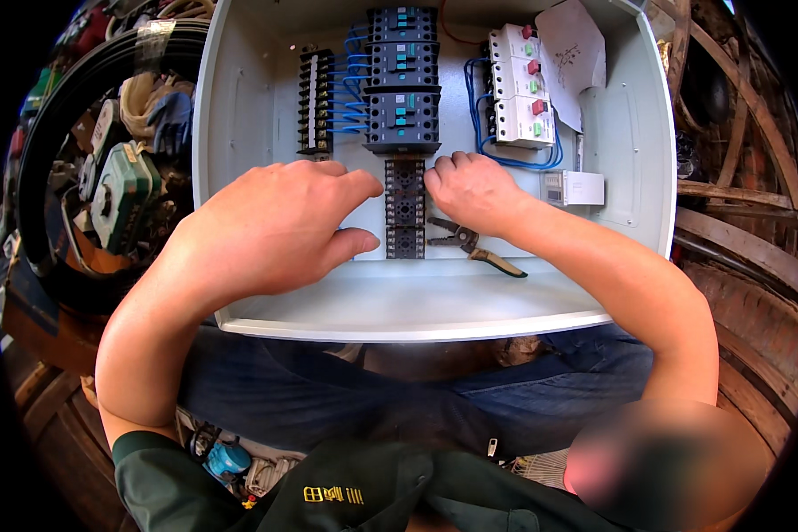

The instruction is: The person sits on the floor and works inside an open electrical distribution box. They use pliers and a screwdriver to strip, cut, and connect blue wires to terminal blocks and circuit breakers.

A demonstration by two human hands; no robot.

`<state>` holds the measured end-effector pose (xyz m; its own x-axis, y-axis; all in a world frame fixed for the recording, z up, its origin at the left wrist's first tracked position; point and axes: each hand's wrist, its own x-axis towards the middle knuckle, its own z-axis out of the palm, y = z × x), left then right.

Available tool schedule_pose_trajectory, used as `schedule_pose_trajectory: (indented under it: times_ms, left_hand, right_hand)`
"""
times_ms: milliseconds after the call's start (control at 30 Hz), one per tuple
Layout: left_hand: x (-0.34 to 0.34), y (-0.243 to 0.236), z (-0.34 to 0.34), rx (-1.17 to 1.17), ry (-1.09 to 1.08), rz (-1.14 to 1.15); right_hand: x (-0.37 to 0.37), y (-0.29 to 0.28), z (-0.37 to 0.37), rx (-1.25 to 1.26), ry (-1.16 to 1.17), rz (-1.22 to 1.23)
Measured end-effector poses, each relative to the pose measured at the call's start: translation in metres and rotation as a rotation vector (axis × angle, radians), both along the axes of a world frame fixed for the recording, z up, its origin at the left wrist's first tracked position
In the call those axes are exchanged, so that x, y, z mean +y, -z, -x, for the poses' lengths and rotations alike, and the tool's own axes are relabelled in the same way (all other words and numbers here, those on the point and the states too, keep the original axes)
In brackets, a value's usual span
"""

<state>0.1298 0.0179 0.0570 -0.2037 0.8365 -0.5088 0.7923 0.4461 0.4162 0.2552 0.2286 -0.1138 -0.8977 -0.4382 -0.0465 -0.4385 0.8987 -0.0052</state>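
Observation:
Both my hands reach into a light grey electrical enclosure (434, 301). My left hand (275, 222) is left of a column of black relay sockets (405, 209), its thumb and forefinger apart with nothing seen between them. On the column's other side, my right hand (474, 191) has curled fingers close to the top socket; what they hold, if anything, is hidden. Wire strippers (474, 248) with a tan-and-black handle lie below that hand. Above the sockets sit black contactors (402, 118) with teal parts. Blue wires (350, 102) join them to a black terminal block (314, 102).
White breakers (521, 97) with red and green buttons stand at the right, with looped blue wires and a sheet of paper (576, 62) beside them. A small white device (581, 188) lies below. Outside are a cluttered black tub (40, 204) and wooden pieces (736, 195).

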Motion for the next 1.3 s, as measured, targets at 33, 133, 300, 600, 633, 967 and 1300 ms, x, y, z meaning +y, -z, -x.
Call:
schedule_pose_trajectory:
  times_ms: [33, 133, 300, 600, 633, 967, 1300]
  left_hand:
    - [0.000, 0.000, 0.000, -0.002, 0.000, 0.003]
    - [0.001, 0.000, 0.000, -0.004, 0.003, 0.009]
    - [-0.001, 0.004, -0.002, -0.016, 0.006, 0.013]
    - [0.031, 0.027, -0.021, -0.353, -0.286, 0.050]
    - [0.041, 0.036, -0.026, -0.400, -0.395, -0.009]
    - [0.180, 0.100, -0.046, -0.705, -1.288, -0.450]
    - [0.212, 0.146, -0.018, -0.830, -1.573, -0.628]
  right_hand:
    - [0.000, 0.000, 0.000, 0.007, -0.002, -0.009]
    - [0.003, -0.001, -0.001, 0.008, 0.001, -0.014]
    - [0.009, -0.032, 0.012, -0.204, 0.091, 0.033]
    - [0.123, -0.085, 0.095, 0.088, 0.514, 0.322]
    - [0.121, -0.086, 0.102, 0.040, 0.519, 0.303]
    - [0.118, -0.146, 0.069, -0.103, 0.625, -0.025]
    - [0.046, -0.108, -0.043, -0.777, 0.246, 0.091]
